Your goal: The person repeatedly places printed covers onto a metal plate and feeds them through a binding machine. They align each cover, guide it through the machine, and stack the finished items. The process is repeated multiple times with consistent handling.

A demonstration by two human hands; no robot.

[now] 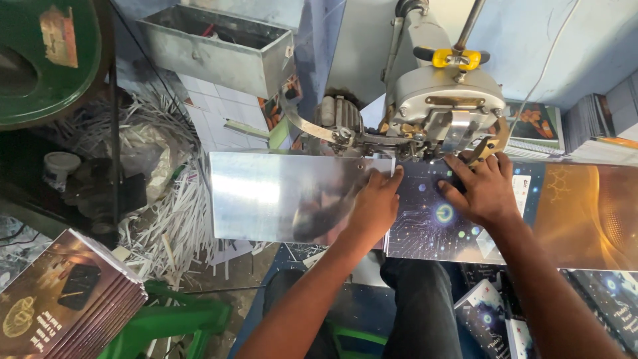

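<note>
Two hands press a printed booklet flat under the head of a stitching machine.

The left hand [375, 203] lies open, palm down, on the booklet's [432, 223] left edge; the right hand [484, 189] spreads open just beside it, fingertips nearly touching the machine [444, 100]. Holding the glossy, dark booklet square, fingers clear of the head, looks like the careful way. Left of the machine, a shiny metal plate [279, 193] forms the surface. Further left lie white paper strips [169, 213], and well below-left a stack of brown booklets [63, 299].
</note>
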